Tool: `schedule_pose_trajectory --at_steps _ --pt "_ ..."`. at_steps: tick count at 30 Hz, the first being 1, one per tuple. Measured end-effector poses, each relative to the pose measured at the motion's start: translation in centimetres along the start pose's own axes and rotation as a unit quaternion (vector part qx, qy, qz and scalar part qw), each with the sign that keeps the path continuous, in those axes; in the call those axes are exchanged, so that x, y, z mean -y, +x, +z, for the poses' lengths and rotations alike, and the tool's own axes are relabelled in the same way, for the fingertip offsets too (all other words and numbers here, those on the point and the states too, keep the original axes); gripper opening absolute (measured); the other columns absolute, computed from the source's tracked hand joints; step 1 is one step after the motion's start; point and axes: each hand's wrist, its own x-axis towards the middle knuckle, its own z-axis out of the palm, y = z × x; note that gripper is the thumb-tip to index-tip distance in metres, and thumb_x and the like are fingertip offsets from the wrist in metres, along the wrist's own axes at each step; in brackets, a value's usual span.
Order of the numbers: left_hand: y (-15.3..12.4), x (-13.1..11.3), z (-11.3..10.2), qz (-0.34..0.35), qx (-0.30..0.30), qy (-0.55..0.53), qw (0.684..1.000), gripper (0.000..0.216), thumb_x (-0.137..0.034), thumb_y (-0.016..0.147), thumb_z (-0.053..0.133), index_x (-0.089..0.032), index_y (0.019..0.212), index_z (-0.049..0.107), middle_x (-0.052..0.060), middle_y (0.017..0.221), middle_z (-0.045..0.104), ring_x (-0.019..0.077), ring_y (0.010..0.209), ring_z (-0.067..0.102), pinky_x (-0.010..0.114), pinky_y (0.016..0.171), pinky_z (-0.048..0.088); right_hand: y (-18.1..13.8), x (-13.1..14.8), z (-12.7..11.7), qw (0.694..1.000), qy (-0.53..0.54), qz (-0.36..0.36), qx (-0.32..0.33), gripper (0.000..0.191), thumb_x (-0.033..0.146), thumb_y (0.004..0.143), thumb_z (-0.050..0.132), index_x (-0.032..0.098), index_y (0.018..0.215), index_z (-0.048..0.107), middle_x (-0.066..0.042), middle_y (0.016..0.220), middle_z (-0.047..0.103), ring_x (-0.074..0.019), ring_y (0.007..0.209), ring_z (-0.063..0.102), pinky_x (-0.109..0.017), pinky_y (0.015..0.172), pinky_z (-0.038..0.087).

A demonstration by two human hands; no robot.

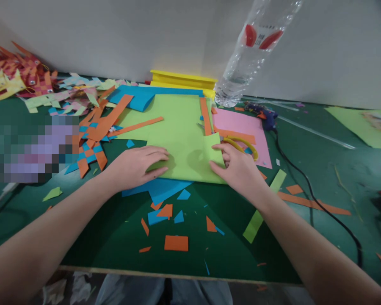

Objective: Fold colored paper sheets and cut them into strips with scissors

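A light green sheet of paper [174,127] lies in front of me, its near right corner folded up and over. My right hand [236,167] pinches that raised edge between thumb and fingers. On the sheet's left side rests my left hand [142,165], fingers together and loosely bent, thumb apart, gripping nothing. Scissors with yellow handles [241,144] lie just beyond my right hand, their blades partly covered by the paper and an orange strip [205,116]. Blue paper [165,189] shows from under the sheet's near edge.
Woven orange and blue strips [90,146] lie left, near finished paper fish [19,76]. A tilted plastic bottle [247,55] stands at the back. Right are a glue gun [266,116] with a black cable, pink paper [241,120] and a green strip [252,226]. Scraps litter the green table [114,241].
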Motion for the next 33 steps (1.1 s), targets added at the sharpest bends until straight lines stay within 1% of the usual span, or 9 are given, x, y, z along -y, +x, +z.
schedule_pose_trajectory --at_steps 5,10,16,22,27,30,33 --pt "0.06 -0.09 -0.06 -0.002 0.010 -0.001 1.000 0.043 -0.044 0.102 0.036 -0.016 0.116 0.065 0.010 0.130 0.064 0.0230 0.121 0.060 0.038 0.099 0.050 0.02 -0.06 0.00 1.000 -0.004 -0.004 -0.002 0.035 0.026 0.080 0.060 0.013 0.112 0.063 0.008 0.053 0.036 -0.0128 0.046 0.040 -0.029 0.052 0.034" --pt "0.16 0.00 0.03 -0.010 0.024 0.004 1.000 0.040 -0.043 0.101 0.038 -0.017 0.118 0.064 0.009 0.133 0.062 0.0225 0.123 0.058 0.037 0.101 0.048 0.02 -0.08 -0.02 1.000 -0.007 -0.009 -0.002 0.034 0.025 0.080 0.059 0.014 0.112 0.063 0.007 0.053 0.037 -0.0129 0.046 0.041 -0.029 0.051 0.034" --pt "0.17 0.13 0.24 0.009 0.025 0.005 1.000 0.041 -0.042 0.101 0.038 -0.015 0.121 0.062 0.011 0.136 0.060 0.0239 0.126 0.055 0.039 0.104 0.047 0.03 -0.07 -0.02 1.000 -0.018 -0.012 -0.002 0.035 0.025 0.080 0.060 0.013 0.113 0.064 0.007 0.053 0.037 -0.0125 0.046 0.041 -0.029 0.051 0.034" --pt "0.30 0.03 0.23 0.022 0.022 0.005 1.000 0.038 -0.039 0.100 0.046 -0.014 0.124 0.060 0.011 0.132 0.062 0.0231 0.124 0.056 0.038 0.106 0.045 -0.03 -0.18 0.07 1.000 -0.017 -0.013 -0.004 0.034 0.027 0.080 0.059 0.014 0.112 0.064 0.006 0.054 0.039 -0.0132 0.047 0.043 -0.029 0.051 0.034" --pt "0.37 -0.01 0.33 0.070 0.004 -0.025 0.997 0.032 -0.032 0.101 0.043 -0.017 0.120 0.064 0.010 0.123 0.067 0.0218 0.115 0.061 0.039 0.101 0.047 -0.13 -0.11 0.11 1.000 -0.017 -0.012 -0.017 0.031 0.027 0.082 0.054 0.016 0.109 0.064 0.004 0.054 0.043 -0.0151 0.050 0.047 -0.029 0.051 0.033" --pt "0.40 -0.15 0.33 0.096 -0.004 -0.034 0.995 0.030 -0.026 0.102 0.041 -0.018 0.116 0.066 0.008 0.119 0.069 0.0208 0.112 0.062 0.038 0.101 0.048 -0.14 0.02 0.01 1.000 -0.016 -0.008 -0.017 0.031 0.028 0.085 0.051 0.016 0.111 0.063 0.004 0.054 0.043 -0.0159 0.051 0.048 -0.030 0.052 0.034" --pt "0.40 -0.33 0.28 0.101 -0.002 -0.033 0.994 0.030 -0.029 0.102 0.043 -0.016 0.116 0.066 0.009 0.120 0.069 0.0214 0.113 0.062 0.038 0.101 0.047 -0.08 0.10 -0.18 1.000 -0.018 -0.002 -0.012 0.036 0.029 0.086 0.051 0.014 0.117 0.060 0.004 0.057 0.044 -0.0164 0.053 0.050 -0.030 0.054 0.035"
